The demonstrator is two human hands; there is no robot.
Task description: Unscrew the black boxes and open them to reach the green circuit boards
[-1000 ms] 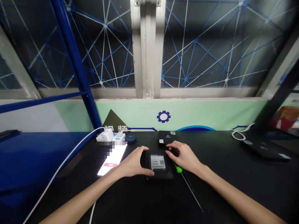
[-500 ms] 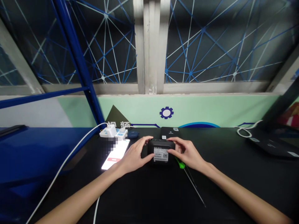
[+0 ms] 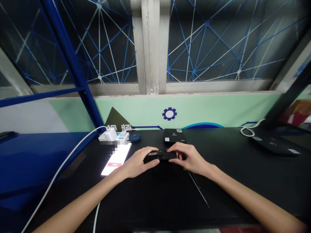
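Between my hands is a small black box-shaped electronic device (image 3: 162,155), seen mostly from its narrow side. My left hand (image 3: 139,162) grips its left end, fingers on top and thumb on the near side. At the other end my right hand (image 3: 193,158) pinches it between fingers and thumb. Partly under my right hand lies a green-handled tool with a thin metal shaft (image 3: 199,191), probably a screwdriver; a second thin dark rod is beside it. Just behind the device rests a flat black box (image 3: 174,135) with small white labels.
A phone with a lit screen (image 3: 118,160) lies left of my left hand. Behind it are a white power strip (image 3: 103,137) with plugs and a dark blue case (image 3: 134,138). A white cable (image 3: 57,174) runs along the left. Another flat black device (image 3: 274,145) lies far right.
The device has tipped so that its labelled face no longer shows and its narrow side faces me. Both hands still hold it. The whole view has shifted slightly.
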